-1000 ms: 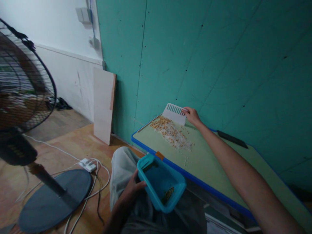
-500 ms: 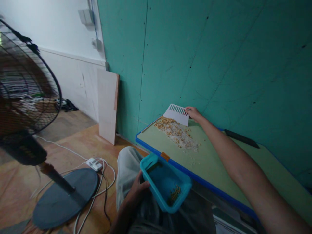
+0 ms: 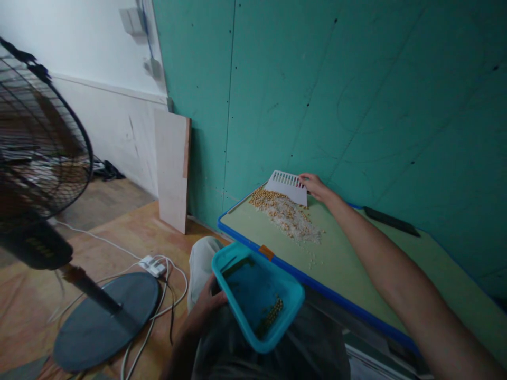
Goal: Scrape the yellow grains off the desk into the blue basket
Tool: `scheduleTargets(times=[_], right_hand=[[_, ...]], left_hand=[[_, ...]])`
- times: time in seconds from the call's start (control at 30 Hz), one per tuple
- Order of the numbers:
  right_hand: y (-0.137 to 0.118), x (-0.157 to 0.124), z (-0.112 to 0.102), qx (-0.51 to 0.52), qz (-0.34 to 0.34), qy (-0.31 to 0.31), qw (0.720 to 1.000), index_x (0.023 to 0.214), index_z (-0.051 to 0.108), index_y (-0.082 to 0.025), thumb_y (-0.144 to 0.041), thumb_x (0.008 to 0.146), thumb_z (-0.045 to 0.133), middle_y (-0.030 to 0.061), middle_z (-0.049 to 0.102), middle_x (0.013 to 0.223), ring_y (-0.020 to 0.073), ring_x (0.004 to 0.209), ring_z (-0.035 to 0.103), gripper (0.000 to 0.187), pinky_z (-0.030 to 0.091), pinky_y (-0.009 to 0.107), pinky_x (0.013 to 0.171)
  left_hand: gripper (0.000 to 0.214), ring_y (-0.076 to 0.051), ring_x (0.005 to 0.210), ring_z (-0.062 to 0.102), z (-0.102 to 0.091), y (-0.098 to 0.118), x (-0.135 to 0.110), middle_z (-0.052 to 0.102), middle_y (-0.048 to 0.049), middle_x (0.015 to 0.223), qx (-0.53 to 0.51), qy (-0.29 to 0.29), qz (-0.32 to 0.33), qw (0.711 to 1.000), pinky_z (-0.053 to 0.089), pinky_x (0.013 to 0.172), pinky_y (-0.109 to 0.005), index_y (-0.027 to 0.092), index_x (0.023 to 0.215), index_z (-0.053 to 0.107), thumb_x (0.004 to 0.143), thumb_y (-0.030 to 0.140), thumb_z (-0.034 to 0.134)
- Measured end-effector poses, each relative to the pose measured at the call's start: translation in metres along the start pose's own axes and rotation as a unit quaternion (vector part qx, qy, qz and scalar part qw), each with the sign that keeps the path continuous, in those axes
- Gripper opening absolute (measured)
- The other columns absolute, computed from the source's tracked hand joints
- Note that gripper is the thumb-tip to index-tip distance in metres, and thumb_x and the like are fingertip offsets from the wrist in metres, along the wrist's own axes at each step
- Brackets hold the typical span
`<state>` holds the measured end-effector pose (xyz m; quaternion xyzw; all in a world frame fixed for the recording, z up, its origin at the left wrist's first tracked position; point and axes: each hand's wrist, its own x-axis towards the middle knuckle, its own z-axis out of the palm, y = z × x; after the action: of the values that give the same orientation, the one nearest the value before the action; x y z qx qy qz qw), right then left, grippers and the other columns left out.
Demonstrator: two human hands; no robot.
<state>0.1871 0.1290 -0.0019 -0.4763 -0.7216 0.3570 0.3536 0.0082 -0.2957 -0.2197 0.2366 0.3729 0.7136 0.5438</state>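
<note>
My left hand (image 3: 209,301) grips the near left side of a blue plastic basket (image 3: 253,287), thumb over its rim. Some round yellowish beans (image 3: 274,311) lie in the basket's near right corner. On the table, my right hand (image 3: 311,184) is closed on the right end of a white slotted plastic scraper (image 3: 287,187), which stands tilted behind a heap. That heap mixes yellow soybeans (image 3: 266,198) with white grains like rice (image 3: 303,230); the soybeans are thickest next to the scraper. A few grains lie scattered toward the table's near edge.
The pale green table (image 3: 356,279) has a blue rim and an orange corner clip (image 3: 266,252). A dark strip (image 3: 391,221) lies along its back edge by the green wall. To the left stand a floor fan (image 3: 43,158), a power strip (image 3: 152,265) with cables, and a leaning board (image 3: 172,169).
My left hand has shifted the basket slightly left, nearer my body. The scraper and my right hand stay almost where they were; a few beans at the heap's right side have moved.
</note>
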Motion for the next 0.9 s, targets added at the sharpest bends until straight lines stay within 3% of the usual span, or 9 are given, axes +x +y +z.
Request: scheduleTargets(times=[0.13,0.3,0.47,0.9], right_hand=[[-0.002,-0.007,-0.005,-0.004,-0.015,-0.004,1.0,0.098,0.071,-0.021,-0.04,0.095,0.069,0.0032,0.072,0.075,0.0169,0.064,0.065,0.02,0.055,0.028,0.065],[-0.005,-0.014,-0.008,-0.008,-0.04,-0.001,0.999,0.092,0.069,-0.02,-0.041,0.093,0.069,0.0033,0.071,0.075,0.0174,0.066,0.064,0.021,0.054,0.029,0.067],[-0.01,-0.02,-0.01,-0.006,-0.071,0.008,0.997,0.085,0.068,-0.02,-0.035,0.092,0.067,0.0025,0.07,0.072,0.0178,0.069,0.065,0.016,0.052,0.028,0.069],[-0.032,-0.041,-0.012,-0.016,-0.131,-0.017,0.991,0.091,0.073,-0.019,-0.029,0.096,0.065,0.0043,0.073,0.079,0.0175,0.07,0.064,0.014,0.05,0.028,0.07]], left_hand=[[0.091,-0.048,0.137,0.065,-0.008,0.011,-0.002,0.075,-0.0177,0.142,0.021,0.013,0.01,1.0,0.052,0.115,-0.061,0.023,0.149,0.065,0.067,0.04,0.099],[0.085,-0.046,0.14,0.062,-0.014,0.02,-0.002,0.071,-0.0159,0.149,0.038,-0.028,0.031,0.998,0.051,0.116,-0.058,0.025,0.149,0.066,0.071,0.042,0.097],[0.086,-0.045,0.138,0.064,-0.012,0.021,-0.003,0.072,-0.0151,0.148,0.038,-0.048,0.036,0.997,0.054,0.113,-0.058,0.026,0.153,0.062,0.075,0.044,0.095],[0.094,-0.047,0.139,0.063,-0.009,0.02,-0.003,0.071,-0.0185,0.148,0.027,-0.046,0.009,0.999,0.052,0.115,-0.061,0.025,0.158,0.057,0.074,0.042,0.095]])
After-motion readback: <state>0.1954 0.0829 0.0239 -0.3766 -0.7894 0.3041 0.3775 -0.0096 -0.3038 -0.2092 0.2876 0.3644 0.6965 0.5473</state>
